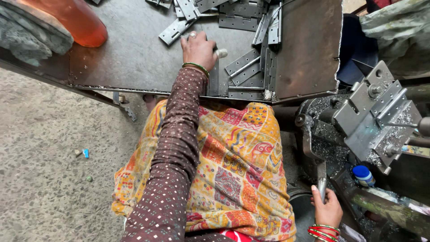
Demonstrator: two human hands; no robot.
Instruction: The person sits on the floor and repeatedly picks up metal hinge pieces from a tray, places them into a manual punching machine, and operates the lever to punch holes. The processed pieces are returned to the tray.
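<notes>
The right hand (328, 208), nearest, wrapped its grip around the machine's lever (321, 179). Beyond the patterned lap, the left hand (198, 49) pinched a metal hinge plate (214, 78) at the desk (130, 58) edge. Lifting one plate cleanly would likely serve best.
</notes>
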